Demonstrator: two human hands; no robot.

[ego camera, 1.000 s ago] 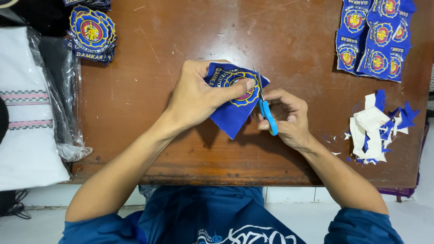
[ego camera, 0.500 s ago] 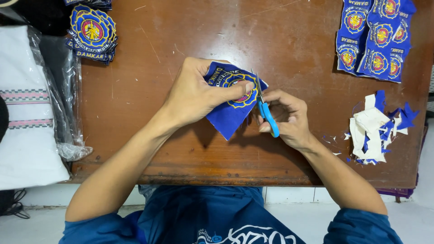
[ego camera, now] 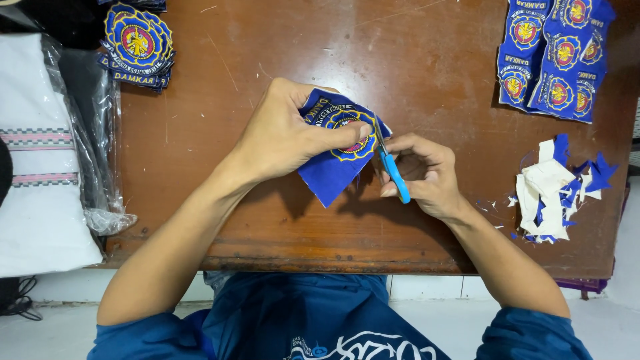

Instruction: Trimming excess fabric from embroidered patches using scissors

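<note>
our left hand [ego camera: 287,137] pinches a blue embroidered patch [ego camera: 337,143] above the brown worktop [ego camera: 280,40], thumb pressed on its crest. our right hand [ego camera: 423,173] closes around blue-handled scissors [ego camera: 390,163], blades at the patch's right edge. cut scraps [ego camera: 557,190] lie well right; finished patches [ego camera: 137,43] stacked far left

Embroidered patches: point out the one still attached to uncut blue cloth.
The patch in the left hand, beside the scissors; the trimmed stack lies upper-left.

bare wooden table [ego camera: 427,60] between patch stack [ego camera: 137,43] and uncut patches [ego camera: 553,60] lies open.
</note>
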